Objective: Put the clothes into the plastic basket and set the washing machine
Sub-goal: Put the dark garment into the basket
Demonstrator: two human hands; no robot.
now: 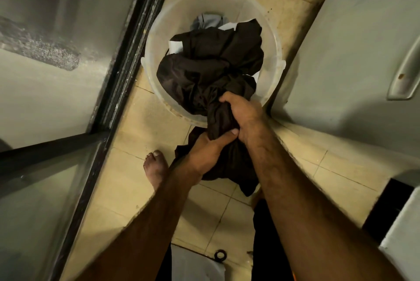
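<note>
A dark garment [209, 62] is held in both hands above a tiled floor [136, 126]. The right hand [243, 110] is closed round a twisted neck of the cloth just over the near rim of the plastic basket [154, 37]. The left hand [209, 148] is clamped on the same cloth directly behind it, nearer the body, with the thumb laid across the fabric. The bulk of the garment is found heaped inside the basket, on top of a grey item [208, 22] and something white. A loose tail hangs below the hands, outside the rim and over the floor. The long axis of the cloth is thus directed from the basket back toward the person, with the grip sited at the rim, between bulk and tail. The right hand is judged the nearer to the basket, and the tail must be carried forward past the rim before this piece can be counted as loaded. A white appliance to the right, taken to be the washing machine [352, 53], is untouched. A bare foot [156, 167] is noted just left of the tail.
</note>
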